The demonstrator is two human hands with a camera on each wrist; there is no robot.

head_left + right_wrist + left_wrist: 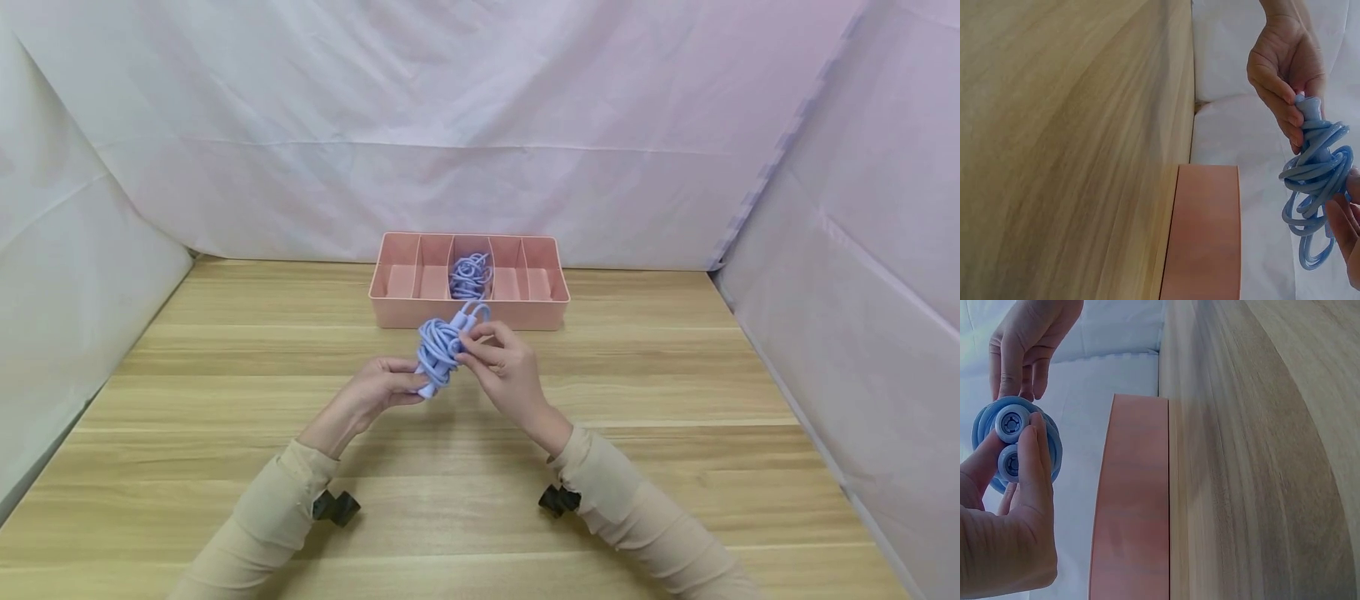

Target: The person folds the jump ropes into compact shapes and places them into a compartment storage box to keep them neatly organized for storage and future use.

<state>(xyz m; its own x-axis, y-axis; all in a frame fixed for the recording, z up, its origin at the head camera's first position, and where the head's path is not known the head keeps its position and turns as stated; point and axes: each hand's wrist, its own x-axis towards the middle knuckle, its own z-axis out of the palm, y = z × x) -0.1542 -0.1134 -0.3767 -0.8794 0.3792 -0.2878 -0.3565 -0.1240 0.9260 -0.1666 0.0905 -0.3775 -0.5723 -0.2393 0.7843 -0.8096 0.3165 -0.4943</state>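
Observation:
A light blue jump rope (438,348), its cord wound in many loops around its two handles, is up in the air above the table. My left hand (380,386) grips it by the handle ends, whose round caps (1012,423) face the left wrist view. On the other side, my right hand (512,372) pinches the wound cord with thumb and fingertips near where two cord ends loop out. Behind both hands stands a pink divided box (468,314). A tangled blue-violet cord bundle (470,276) lies in its middle compartment.
The box rests on a wood-grain table (660,375) near its far edge, with upright dividers inside. White cloth (450,183) hangs behind the table and along both sides. A small black device sits at each sleeve cuff.

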